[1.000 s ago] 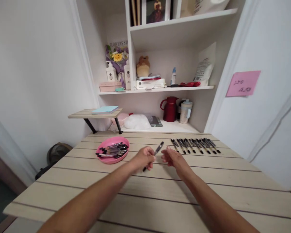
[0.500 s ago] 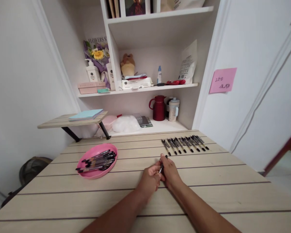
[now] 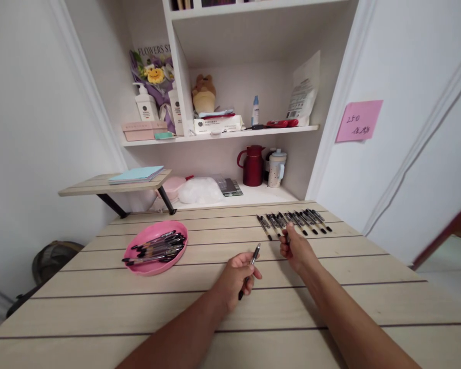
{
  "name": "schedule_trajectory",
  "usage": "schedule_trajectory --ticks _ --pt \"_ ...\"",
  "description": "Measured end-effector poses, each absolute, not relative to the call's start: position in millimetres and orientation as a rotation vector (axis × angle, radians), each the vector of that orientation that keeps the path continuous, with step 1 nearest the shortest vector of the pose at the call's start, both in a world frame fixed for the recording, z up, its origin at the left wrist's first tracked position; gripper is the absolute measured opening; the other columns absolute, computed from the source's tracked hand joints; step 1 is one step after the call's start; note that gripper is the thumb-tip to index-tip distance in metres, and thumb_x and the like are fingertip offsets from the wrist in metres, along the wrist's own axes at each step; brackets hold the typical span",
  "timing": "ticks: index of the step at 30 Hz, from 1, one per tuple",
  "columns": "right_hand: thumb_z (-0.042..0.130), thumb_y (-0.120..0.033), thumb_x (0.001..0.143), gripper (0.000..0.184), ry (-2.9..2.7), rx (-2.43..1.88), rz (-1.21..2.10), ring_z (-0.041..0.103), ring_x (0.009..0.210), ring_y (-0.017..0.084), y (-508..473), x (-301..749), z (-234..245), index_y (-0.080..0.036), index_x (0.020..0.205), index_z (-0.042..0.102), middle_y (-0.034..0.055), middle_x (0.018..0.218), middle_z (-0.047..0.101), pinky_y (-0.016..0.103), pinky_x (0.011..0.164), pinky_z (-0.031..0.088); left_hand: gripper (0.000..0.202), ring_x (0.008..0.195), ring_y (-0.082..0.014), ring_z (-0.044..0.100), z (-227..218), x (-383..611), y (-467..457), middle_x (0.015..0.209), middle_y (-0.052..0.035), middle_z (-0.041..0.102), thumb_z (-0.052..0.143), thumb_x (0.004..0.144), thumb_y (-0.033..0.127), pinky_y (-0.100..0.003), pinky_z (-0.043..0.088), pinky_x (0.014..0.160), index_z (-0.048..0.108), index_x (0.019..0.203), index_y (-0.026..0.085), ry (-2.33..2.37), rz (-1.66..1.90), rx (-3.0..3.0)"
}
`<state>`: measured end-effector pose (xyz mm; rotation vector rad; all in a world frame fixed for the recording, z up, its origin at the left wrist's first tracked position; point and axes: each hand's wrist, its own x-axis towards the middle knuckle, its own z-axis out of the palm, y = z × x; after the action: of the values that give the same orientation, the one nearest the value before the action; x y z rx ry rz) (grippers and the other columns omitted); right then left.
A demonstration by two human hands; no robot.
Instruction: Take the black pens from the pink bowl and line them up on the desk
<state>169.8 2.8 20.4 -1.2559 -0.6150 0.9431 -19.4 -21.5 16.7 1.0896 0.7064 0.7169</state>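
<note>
White shelving [image 3: 249,82] fills the far side of my view, with a red jug [image 3: 253,166] and a pale cup [image 3: 276,170] side by side in its lowest bay. On the wall to the right I can see a pink note [image 3: 359,121] with handwriting on it. Below all that, I am working over a pale table [image 3: 80,312] crossed by dark seams. At its far left, blue paper [image 3: 136,175] lies on a small raised stand [image 3: 94,187] with black legs.

I have the left hand [image 3: 236,274] near the middle of the table, thumb and fingers closed around a pen [image 3: 254,256]. Its silver tip sticks out above the grip, toward the far side and slightly right; its dark end shows below, on the near side. I read the pen as tilted.

I have the right hand [image 3: 297,248] farther right and a little farther out, well apart from the left, its fingers curled in. Something small and dark shows at its fingertips, but from here I cannot tell whether they grip it. Just beyond those fingertips, a row of pens [image 3: 298,222] lies side by side on the table, dark ends toward me.

Over on the left, I have a pink bowl [image 3: 146,236] with a heap of more pens [image 3: 157,248] in it, a few reaching past its left rim.
</note>
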Motion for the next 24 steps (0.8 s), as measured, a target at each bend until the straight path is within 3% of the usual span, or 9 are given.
schedule_trajectory --ticks 3,7,11,14,24 --pt "0.030 -0.040 0.085 0.028 -0.894 -1.519 0.861 0.048 0.041 0.007 12.1 176.7 22.9 -0.019 0.076 0.048 -0.0005 0.057 0.056 0.017 0.039 0.039 0.040 0.034 -0.0021 0.036 15.7 -20.7 -19.3 0.064 0.0018 0.056 0.055 0.068 0.025 -0.017 0.017 0.033 0.050 0.105 0.014 0.686 0.725 1.055" --pt "0.040 -0.030 0.080 0.021 -1.076 -1.684 0.734 0.061 0.061 0.011 35.9 179.7 33.7 -0.018 0.079 0.056 0.0061 0.072 0.065 0.019 0.051 0.045 0.041 0.034 -0.0021 0.035 14.1 -21.8 -17.4 0.064 0.0015 0.056 0.056 0.066 0.024 -0.018 0.016 0.034 0.050 0.105 0.013 0.647 0.734 1.027" --pt "0.050 -0.030 0.072 0.020 -1.264 -1.920 0.488 0.063 0.073 0.018 62.1 179.3 46.3 -0.016 0.073 0.064 0.0076 0.068 0.066 0.022 0.058 0.044 0.040 0.034 -0.0022 0.034 12.1 -21.8 -15.5 0.064 0.0015 0.056 0.056 0.066 0.024 -0.018 0.015 0.034 0.050 0.104 0.014 0.627 0.744 1.004" --pt "0.055 -0.026 0.067 0.017 -1.383 -2.083 0.289 0.061 0.088 0.023 78.0 172.2 48.8 -0.017 0.074 0.068 0.0103 0.079 0.068 0.025 0.068 0.042 0.039 0.033 -0.0021 0.034 10.7 -21.0 -14.1 0.063 0.0019 0.055 0.056 0.066 0.024 -0.019 0.014 0.034 0.050 0.103 0.014 0.621 0.754 0.982" --pt "0.047 -0.015 0.077 0.027 -1.616 -2.342 0.025 0.061 0.093 0.023 101.3 142.6 28.5 -0.008 0.098 0.061 0.0219 0.098 0.063 0.030 0.079 0.042 0.038 0.033 -0.0027 0.034 6.4 -19.6 -10.1 0.063 0.0012 0.056 0.056 0.067 0.025 -0.019 0.016 0.034 0.049 0.102 0.013 0.598 0.748 0.953"
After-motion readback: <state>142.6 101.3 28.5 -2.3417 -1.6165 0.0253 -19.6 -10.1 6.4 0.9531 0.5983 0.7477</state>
